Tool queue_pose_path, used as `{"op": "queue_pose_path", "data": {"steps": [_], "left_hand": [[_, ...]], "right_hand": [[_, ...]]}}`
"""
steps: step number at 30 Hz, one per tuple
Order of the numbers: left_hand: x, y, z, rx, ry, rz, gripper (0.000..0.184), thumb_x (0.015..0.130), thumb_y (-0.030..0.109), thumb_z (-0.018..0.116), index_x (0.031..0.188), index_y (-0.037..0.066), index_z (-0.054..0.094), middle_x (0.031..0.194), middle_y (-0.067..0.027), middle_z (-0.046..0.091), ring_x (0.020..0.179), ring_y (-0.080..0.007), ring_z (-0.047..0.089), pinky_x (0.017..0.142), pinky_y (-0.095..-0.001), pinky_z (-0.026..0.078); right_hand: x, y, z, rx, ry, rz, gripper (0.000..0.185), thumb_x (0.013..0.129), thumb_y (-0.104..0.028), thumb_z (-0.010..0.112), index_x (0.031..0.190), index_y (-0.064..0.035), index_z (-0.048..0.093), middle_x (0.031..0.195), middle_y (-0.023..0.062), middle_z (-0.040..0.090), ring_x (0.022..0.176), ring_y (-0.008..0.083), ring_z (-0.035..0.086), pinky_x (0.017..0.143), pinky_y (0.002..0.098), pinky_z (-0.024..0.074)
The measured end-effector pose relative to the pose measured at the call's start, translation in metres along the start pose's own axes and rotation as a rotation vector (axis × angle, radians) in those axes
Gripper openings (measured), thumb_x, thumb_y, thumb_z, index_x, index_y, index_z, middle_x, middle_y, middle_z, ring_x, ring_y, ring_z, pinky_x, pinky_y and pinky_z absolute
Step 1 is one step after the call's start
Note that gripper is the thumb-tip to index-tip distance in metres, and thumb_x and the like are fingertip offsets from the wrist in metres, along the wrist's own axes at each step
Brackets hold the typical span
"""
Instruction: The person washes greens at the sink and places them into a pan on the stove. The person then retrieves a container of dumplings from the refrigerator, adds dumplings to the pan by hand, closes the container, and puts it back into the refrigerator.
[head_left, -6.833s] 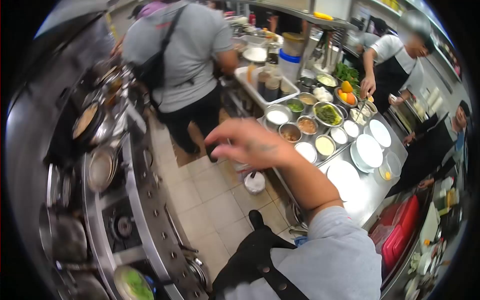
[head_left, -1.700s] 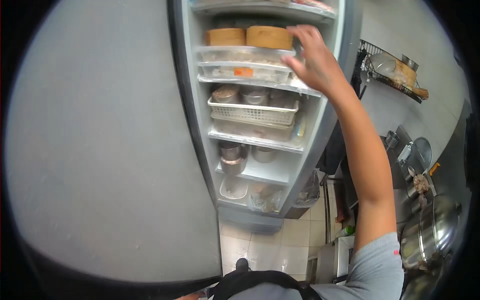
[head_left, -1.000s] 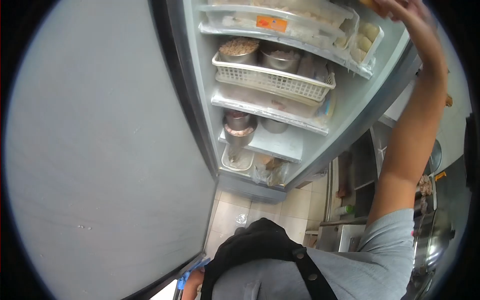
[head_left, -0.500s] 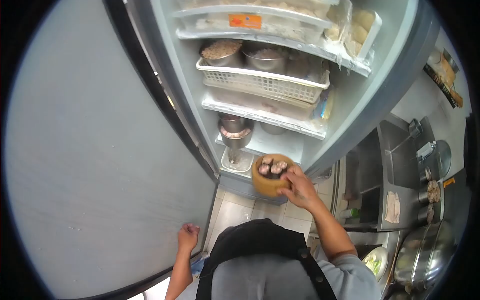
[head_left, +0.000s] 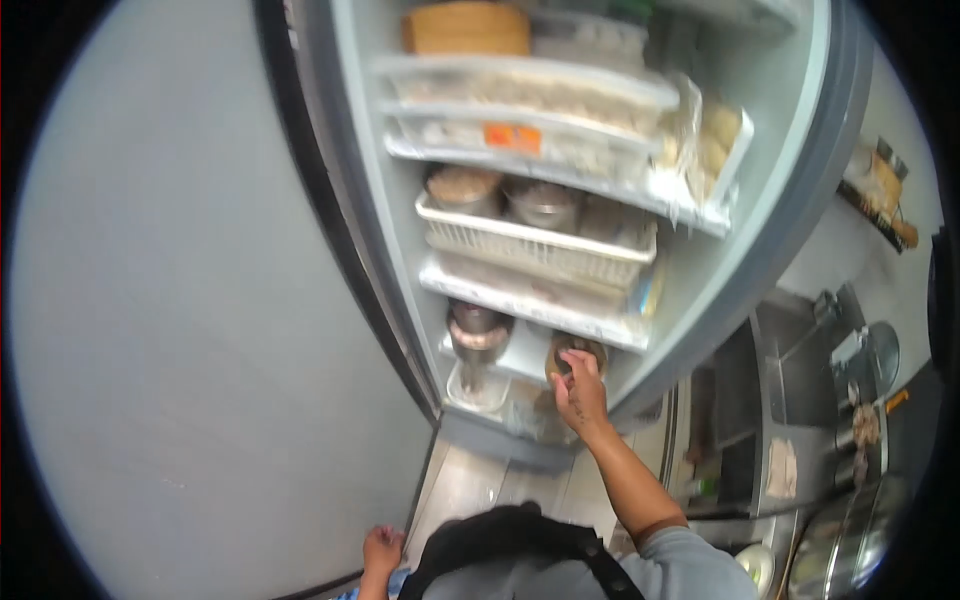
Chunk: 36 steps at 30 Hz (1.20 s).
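Note:
Inside the open fridge, my right hand [head_left: 580, 392] grips the rim of a small round wooden container [head_left: 562, 362] on the lower shelf [head_left: 525, 350]. Its contents are blurred and partly hidden by my fingers. To its left stand stacked metal bowls [head_left: 478, 335] with pinkish food. My left hand [head_left: 383, 550] is low beside the edge of the grey door [head_left: 220, 330], fingers curled, with nothing visible in them. Higher up, a round wooden steamer [head_left: 466, 30] rests on clear plastic tubs [head_left: 530, 92].
A white basket [head_left: 540, 240] with metal bowls fills the middle shelf. Below are a white tray [head_left: 476, 392] and plastic bags. At right are a metal sink [head_left: 800, 370], a cloth [head_left: 782, 468], a large metal pot [head_left: 840, 550] and a wall rack [head_left: 872, 215].
My right hand has carried the wooden container from in front of the fridge onto the lower shelf. The view has tilted up, showing the steamer on the upper shelf.

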<state>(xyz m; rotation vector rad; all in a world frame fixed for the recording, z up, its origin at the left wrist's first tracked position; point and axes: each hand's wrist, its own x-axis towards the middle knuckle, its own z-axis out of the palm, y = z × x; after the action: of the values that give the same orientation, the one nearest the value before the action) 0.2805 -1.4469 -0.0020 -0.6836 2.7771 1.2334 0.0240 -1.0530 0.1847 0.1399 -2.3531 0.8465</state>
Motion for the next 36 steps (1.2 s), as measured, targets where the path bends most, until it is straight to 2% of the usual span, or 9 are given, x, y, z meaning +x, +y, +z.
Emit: {"op": "queue_pose_path", "data": {"steps": [6, 8, 9, 11, 13, 18, 25, 27, 36], "left_hand": [[0.002, 0.005, -0.003, -0.063, 0.201, 0.008, 0.036, 0.073, 0.019, 0.072, 0.093, -0.006, 0.058, 0.080, -0.0164, 0.063, 0.075, -0.0287, 0.062, 0.072, -0.0372, 0.049], [0.005, 0.002, -0.004, -0.022, 0.230, 0.069, 0.034, 0.074, 0.020, 0.071, 0.091, -0.006, 0.058, 0.083, -0.0188, 0.063, 0.079, -0.0301, 0.061, 0.072, -0.0390, 0.048], [-0.004, 0.015, -0.015, 0.047, 0.188, 0.137, 0.032, 0.088, 0.033, 0.054, 0.092, 0.003, 0.065, 0.088, -0.0194, 0.064, 0.084, -0.0349, 0.061, 0.073, -0.0407, 0.047], [0.014, -0.028, -0.004, 0.258, 0.174, 0.366, 0.030, 0.090, 0.030, 0.053, 0.093, 0.002, 0.063, 0.087, -0.0195, 0.064, 0.082, -0.0353, 0.060, 0.074, -0.0406, 0.047], [0.030, -0.022, 0.002, 0.267, 0.150, 0.353, 0.030, 0.088, 0.030, 0.055, 0.094, 0.001, 0.062, 0.088, -0.0199, 0.063, 0.083, -0.0351, 0.060, 0.075, -0.0406, 0.047], [0.043, 0.001, 0.012, 0.237, 0.099, 0.247, 0.032, 0.084, 0.028, 0.060, 0.097, -0.001, 0.060, 0.091, -0.0207, 0.063, 0.086, -0.0345, 0.060, 0.078, -0.0403, 0.047], [0.066, 0.009, 0.015, 0.237, -0.003, 0.200, 0.040, 0.078, 0.026, 0.068, 0.102, -0.005, 0.058, 0.094, -0.0218, 0.061, 0.090, -0.0337, 0.059, 0.081, -0.0401, 0.047], [0.069, 0.010, 0.017, 0.210, -0.037, 0.170, 0.043, 0.076, 0.026, 0.070, 0.103, -0.006, 0.057, 0.095, -0.0222, 0.061, 0.092, -0.0334, 0.059, 0.082, -0.0400, 0.047], [0.079, 0.093, 0.029, 0.010, -0.152, 0.190, 0.037, 0.077, 0.026, 0.070, 0.098, -0.003, 0.062, 0.101, -0.0225, 0.060, 0.097, -0.0369, 0.056, 0.087, -0.0411, 0.044]], "right_hand": [[0.183, -0.216, -0.160, 0.165, 0.441, -0.715, 0.023, 0.077, -0.009, 0.068, 0.098, -0.0050, 0.061, 0.093, 0.0095, 0.059, 0.073, 0.0214, 0.058, 0.057, 0.0285, 0.0490], [0.258, -0.250, -0.161, 0.126, 0.409, -0.840, 0.032, 0.079, -0.014, 0.067, 0.110, -0.0052, 0.059, 0.103, 0.0144, 0.056, 0.080, 0.0265, 0.059, 0.071, 0.0319, 0.0495], [0.296, -0.255, -0.150, -0.037, 0.476, -0.915, 0.037, 0.082, -0.025, 0.065, 0.113, -0.0061, 0.059, 0.106, 0.0159, 0.056, 0.086, 0.0321, 0.060, 0.074, 0.0361, 0.0506], [0.333, -0.277, -0.147, -0.291, -0.025, -0.565, 0.046, 0.079, -0.036, 0.064, 0.113, -0.0044, 0.061, 0.114, 0.0248, 0.056, 0.099, 0.0356, 0.061, 0.082, 0.0440, 0.0506], [0.340, -0.284, -0.143, -0.495, -0.218, -0.385, 0.039, 0.076, -0.025, 0.067, 0.111, -0.0074, 0.064, 0.118, 0.0177, 0.057, 0.105, 0.0323, 0.059, 0.086, 0.0420, 0.0501], [0.352, -0.282, -0.120, -0.283, -0.037, -0.217, 0.044, 0.074, -0.015, 0.064, 0.116, -0.0035, 0.061, 0.134, 0.0194, 0.045, 0.116, 0.0285, 0.054, 0.094, 0.0364, 0.0447], [0.336, -0.281, -0.198, -0.359, -0.022, -0.448, 0.041, 0.071, -0.024, 0.066, 0.108, -0.0077, 0.067, 0.125, 0.0245, 0.052, 0.115, 0.0307, 0.053, 0.095, 0.0371, 0.0441], [0.342, -0.276, -0.203, -0.484, 0.110, -0.589, 0.039, 0.071, -0.036, 0.070, 0.102, -0.0113, 0.070, 0.113, 0.0151, 0.062, 0.106, 0.0297, 0.058, 0.093, 0.0372, 0.0450], [0.101, -0.203, -0.281, 0.054, -0.295, -0.542, 0.032, 0.074, -0.023, 0.071, 0.098, -0.0031, 0.061, 0.107, 0.0112, 0.055, 0.082, 0.0127, 0.056, 0.066, 0.0239, 0.0450]]}}
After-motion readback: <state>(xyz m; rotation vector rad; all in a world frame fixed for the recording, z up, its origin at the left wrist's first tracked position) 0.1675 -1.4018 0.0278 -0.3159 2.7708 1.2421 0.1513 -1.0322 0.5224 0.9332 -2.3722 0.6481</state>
